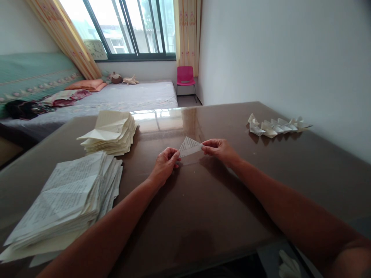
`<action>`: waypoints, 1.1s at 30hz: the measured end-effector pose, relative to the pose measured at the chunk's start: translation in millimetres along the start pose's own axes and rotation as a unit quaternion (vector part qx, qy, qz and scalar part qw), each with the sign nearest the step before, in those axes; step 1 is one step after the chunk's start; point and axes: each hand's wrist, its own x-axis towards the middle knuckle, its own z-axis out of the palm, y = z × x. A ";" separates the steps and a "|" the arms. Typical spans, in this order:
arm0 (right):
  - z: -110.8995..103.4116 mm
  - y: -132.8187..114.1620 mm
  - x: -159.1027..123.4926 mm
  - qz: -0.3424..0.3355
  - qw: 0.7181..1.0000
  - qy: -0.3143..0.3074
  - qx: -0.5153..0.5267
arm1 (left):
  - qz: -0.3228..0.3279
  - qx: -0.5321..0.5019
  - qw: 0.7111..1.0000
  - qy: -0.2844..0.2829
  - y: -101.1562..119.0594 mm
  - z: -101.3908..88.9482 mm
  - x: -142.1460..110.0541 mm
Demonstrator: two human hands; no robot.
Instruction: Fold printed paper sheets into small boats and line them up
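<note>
Both our left hand [165,164] and right hand [217,150] pinch, fingers [175,155] at opposite ends, a printed white paper triangle [189,146] above the brown surface [197,200], seemingly for tautness; a white paper stack [62,189] lies near left, pale folded papers [268,129] far right.

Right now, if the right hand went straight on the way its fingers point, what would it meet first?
The folded paper, whose corner the right hand pinches; beyond it, probably the left hand, though depth is unclear.
</note>
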 end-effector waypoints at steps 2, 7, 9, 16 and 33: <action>0.2 -0.5 -0.3 0.026 0.999 0.002 0.018 | 0.009 0.007 1.000 -0.003 0.0 -0.2 -0.1; -0.9 -1.3 -0.8 0.050 0.998 -0.034 0.001 | 0.037 0.025 0.999 0.003 0.9 -2.0 2.7; -1.6 -3.0 -1.5 0.040 0.998 -0.054 -0.017 | 0.051 0.022 0.998 0.017 1.8 -3.3 4.8; -7.2 -5.4 -3.2 0.034 0.985 -0.144 -0.089 | -0.011 0.003 1.000 -0.006 -1.2 -8.6 7.5; -7.0 -1.9 -1.9 -0.059 0.975 -0.120 -0.179 | -0.042 -0.037 0.997 -0.051 -3.7 -8.7 8.6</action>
